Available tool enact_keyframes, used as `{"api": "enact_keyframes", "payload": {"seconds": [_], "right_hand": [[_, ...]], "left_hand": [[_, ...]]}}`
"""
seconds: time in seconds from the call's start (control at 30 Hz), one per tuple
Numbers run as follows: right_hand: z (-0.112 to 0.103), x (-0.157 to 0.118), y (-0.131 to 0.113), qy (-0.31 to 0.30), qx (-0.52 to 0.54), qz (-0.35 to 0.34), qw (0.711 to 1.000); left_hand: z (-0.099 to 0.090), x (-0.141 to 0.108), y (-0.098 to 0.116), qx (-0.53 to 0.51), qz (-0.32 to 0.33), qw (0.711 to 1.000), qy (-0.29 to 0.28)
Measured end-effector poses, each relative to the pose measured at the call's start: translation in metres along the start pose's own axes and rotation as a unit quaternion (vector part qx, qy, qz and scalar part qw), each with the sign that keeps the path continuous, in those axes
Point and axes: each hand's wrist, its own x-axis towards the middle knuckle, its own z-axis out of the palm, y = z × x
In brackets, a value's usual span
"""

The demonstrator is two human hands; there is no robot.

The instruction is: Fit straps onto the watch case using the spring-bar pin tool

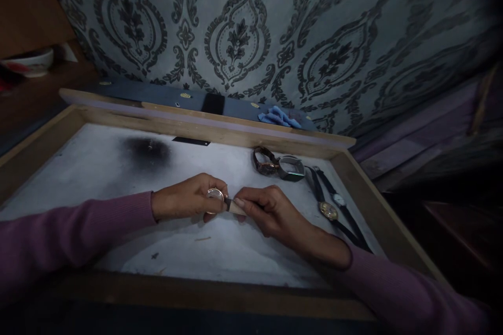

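Observation:
Near the middle of a shallow wooden tray [393,225] with a whitish bottom, my left hand [190,197] grips a round, shiny watch case [215,201] between thumb and fingers. Just to its right, my right hand [271,213] pinches a small flat blade-like piece [234,207], whose narrow end meets the right edge of the case. Whether that piece is a tool or part of a strap cannot be made out. Both hands are held above the tray bottom.
Right side of the tray: a dark brown watch [265,161], a silver-grey watch [291,168], a gold-cased watch [328,211] and a white-dial watch [338,199]. Towards the back lies a black strip [191,141]. A blue cloth [278,116] rests behind the rim; a bowl [33,63] stands far left.

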Motion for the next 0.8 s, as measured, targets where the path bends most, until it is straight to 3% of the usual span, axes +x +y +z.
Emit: {"api": "enact_keyframes", "payload": {"seconds": [0.8], "right_hand": [[0.0008, -0.0011, 0.0002, -0.001, 0.018, 0.029, 0.999]], "left_hand": [[-0.0009, 0.0015, -0.0027, -0.009, 0.001, 1.000, 0.006]]}}
